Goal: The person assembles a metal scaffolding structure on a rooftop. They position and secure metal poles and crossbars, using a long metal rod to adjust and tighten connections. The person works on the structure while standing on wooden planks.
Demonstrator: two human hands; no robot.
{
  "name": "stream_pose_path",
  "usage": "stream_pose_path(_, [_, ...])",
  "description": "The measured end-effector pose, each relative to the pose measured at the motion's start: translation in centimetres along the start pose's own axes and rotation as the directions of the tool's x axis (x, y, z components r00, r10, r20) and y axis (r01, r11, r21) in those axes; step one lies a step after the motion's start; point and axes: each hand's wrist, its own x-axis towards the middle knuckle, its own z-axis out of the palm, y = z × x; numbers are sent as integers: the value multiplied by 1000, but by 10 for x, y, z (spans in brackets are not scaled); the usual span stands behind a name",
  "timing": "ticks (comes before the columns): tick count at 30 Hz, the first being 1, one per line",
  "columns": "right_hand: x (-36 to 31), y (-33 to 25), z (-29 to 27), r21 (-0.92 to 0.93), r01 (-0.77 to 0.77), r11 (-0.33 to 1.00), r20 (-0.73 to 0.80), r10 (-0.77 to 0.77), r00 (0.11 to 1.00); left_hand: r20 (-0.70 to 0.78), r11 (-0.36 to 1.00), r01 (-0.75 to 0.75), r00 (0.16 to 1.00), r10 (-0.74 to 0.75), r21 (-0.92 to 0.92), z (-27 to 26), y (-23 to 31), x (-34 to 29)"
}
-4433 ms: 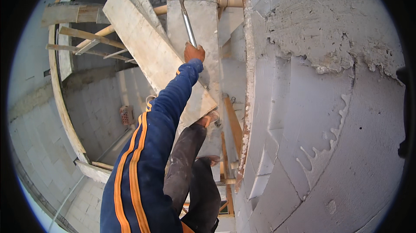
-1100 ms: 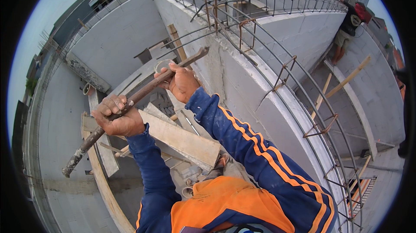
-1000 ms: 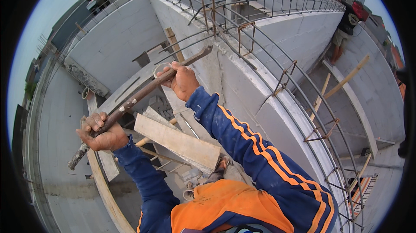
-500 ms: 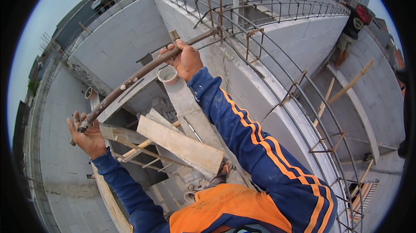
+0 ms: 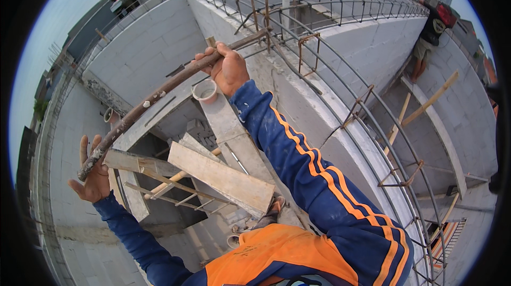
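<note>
A long brown metal pipe (image 5: 123, 125) with pale cement-like spots slants from lower left to upper right in front of me. My right hand (image 5: 232, 72) grips it toward its far end, fingers wrapped around. My left hand (image 5: 96, 180) is open with its fingers spread, and the near end of the pipe lies across its palm. The pipe's far end reaches the upright bars at the corner of the steel rebar cage (image 5: 355, 110); whether it touches them I cannot tell. The cage runs along the top of a white block wall (image 5: 319, 106).
Below stand a bucket (image 5: 206, 96) on a ledge, a wide wooden board (image 5: 221, 177) and a bamboo ladder (image 5: 169, 186). A thin rod-like tool (image 5: 237, 159) lies near the board. At upper right, another person (image 5: 434, 33) stands by a wall. A deep drop opens between the walls.
My left hand has moved left and down, and its fingers have spread. The pipe's near end has swung slightly down and left. My right hand keeps its grip, almost in place.
</note>
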Motion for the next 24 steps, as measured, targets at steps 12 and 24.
stream_pose_path(12, [-20,-7,-15,117,16,993,27,-19,999,110,572,663,602,-791,483,76,15,-11])
stream_pose_path(24, [-34,-24,-20,163,-47,986,41,40,998,-154,478,674,654,-741,564,199,8,-19])
